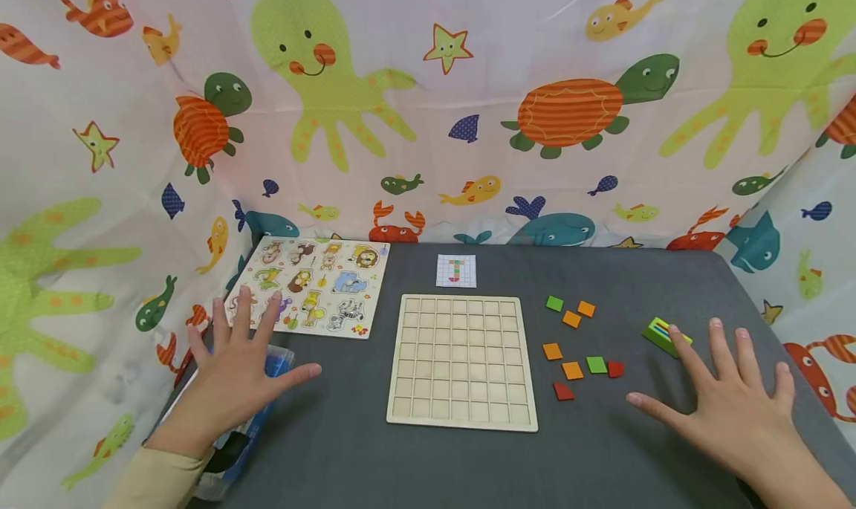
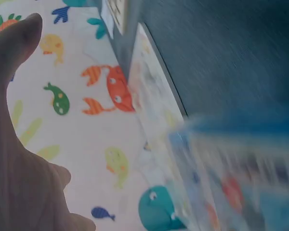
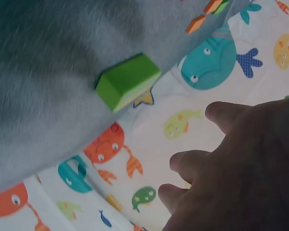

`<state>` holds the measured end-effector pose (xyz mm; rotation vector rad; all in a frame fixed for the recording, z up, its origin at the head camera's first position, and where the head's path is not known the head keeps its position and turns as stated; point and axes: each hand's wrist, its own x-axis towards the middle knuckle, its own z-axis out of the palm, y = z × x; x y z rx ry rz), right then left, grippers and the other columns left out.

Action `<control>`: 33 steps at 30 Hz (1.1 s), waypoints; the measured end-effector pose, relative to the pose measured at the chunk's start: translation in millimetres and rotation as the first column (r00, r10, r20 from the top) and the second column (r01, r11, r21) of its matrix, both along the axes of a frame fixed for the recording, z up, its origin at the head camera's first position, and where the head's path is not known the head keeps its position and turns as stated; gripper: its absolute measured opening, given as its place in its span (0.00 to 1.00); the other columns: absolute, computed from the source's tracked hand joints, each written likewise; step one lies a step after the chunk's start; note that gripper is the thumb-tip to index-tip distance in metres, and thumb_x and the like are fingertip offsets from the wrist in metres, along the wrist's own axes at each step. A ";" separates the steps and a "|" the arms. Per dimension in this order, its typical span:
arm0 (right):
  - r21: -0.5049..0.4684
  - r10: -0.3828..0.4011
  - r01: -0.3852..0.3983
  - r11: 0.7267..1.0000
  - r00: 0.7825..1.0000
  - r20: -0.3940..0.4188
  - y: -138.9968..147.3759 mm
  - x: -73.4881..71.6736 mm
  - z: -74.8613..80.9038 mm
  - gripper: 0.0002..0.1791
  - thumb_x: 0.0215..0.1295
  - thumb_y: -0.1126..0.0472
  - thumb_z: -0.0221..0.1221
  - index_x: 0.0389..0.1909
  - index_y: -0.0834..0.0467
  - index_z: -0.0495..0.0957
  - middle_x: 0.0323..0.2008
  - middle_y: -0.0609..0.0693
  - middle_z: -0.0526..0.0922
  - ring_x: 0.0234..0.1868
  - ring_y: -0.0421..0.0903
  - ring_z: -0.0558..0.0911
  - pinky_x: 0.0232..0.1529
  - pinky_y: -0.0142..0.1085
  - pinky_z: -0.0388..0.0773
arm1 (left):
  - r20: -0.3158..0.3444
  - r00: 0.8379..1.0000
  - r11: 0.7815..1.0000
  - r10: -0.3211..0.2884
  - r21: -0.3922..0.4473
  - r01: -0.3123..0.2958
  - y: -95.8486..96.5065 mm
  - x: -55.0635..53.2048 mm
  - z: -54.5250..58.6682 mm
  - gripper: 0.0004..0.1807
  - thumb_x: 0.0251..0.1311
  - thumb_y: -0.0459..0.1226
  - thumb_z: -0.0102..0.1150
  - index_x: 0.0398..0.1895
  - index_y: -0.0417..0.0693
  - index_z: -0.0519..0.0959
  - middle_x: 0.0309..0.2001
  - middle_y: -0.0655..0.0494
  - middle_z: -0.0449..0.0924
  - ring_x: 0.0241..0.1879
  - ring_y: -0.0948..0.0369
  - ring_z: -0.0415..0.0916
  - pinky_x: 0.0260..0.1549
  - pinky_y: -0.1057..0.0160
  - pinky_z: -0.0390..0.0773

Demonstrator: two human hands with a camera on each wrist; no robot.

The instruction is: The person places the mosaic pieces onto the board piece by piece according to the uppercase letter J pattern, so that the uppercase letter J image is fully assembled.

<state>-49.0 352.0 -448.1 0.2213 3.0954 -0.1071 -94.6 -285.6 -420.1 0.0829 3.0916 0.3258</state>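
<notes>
My left hand (image 1: pixel 234 379) hovers with fingers spread above a blue-and-clear package (image 1: pixel 257 412) at the table's left side, holding nothing. On the right, my right hand (image 1: pixel 735 405) is spread too, its index fingertip overlapping a small green box (image 1: pixel 660 336) in the head view; the right wrist view shows this green box (image 3: pixel 127 82) apart from the fingers. Between the hands lies a wooden grid board (image 1: pixel 461 360) of bare square cells. Right of it are scattered orange square tiles (image 1: pixel 552 351), green square tiles (image 1: pixel 596 365) and red tiles (image 1: pixel 563 391).
An animal puzzle board (image 1: pixel 334 286) lies at the back left, partly behind the left fingers. Behind the grid board sits a small card (image 1: pixel 456 271) with a coloured pattern on squares. A sea-animal curtain (image 1: pixel 428 122) borders the grey table (image 1: pixel 348 449) at the back and sides.
</notes>
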 end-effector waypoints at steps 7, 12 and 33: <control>-0.078 0.082 -0.084 0.993 0.996 -0.030 -19.4 -7.0 -9.7 0.72 0.53 0.12 0.60 0.90 0.47 0.45 0.86 0.72 0.32 0.85 0.78 0.28 0.71 0.85 0.26 | -0.018 0.998 0.991 -0.054 0.124 0.056 43.4 -15.3 -5.6 0.75 0.52 0.83 0.59 0.90 0.63 0.30 0.88 0.48 0.13 0.85 0.33 0.11 0.73 0.15 0.24; -0.119 0.175 -0.184 0.976 0.981 -0.082 -38.4 -13.5 -15.3 0.70 0.53 0.14 0.63 0.89 0.45 0.49 0.87 0.69 0.40 0.87 0.74 0.35 0.71 0.83 0.37 | -0.013 0.992 0.970 -0.125 0.209 0.125 81.7 -26.0 -14.8 0.74 0.52 0.83 0.57 0.90 0.66 0.28 0.90 0.50 0.23 0.89 0.37 0.28 0.80 0.24 0.48; -0.220 0.454 -0.483 0.848 0.875 -0.170 -59.4 -42.9 -19.6 0.33 0.59 0.54 0.80 0.66 0.54 0.84 0.61 0.54 0.85 0.66 0.59 0.79 0.63 0.68 0.75 | 0.082 0.992 0.919 -0.097 0.390 0.057 147.2 -57.2 -38.3 0.37 0.70 0.56 0.68 0.72 0.40 0.79 0.43 0.53 0.86 0.37 0.60 0.77 0.35 0.60 0.79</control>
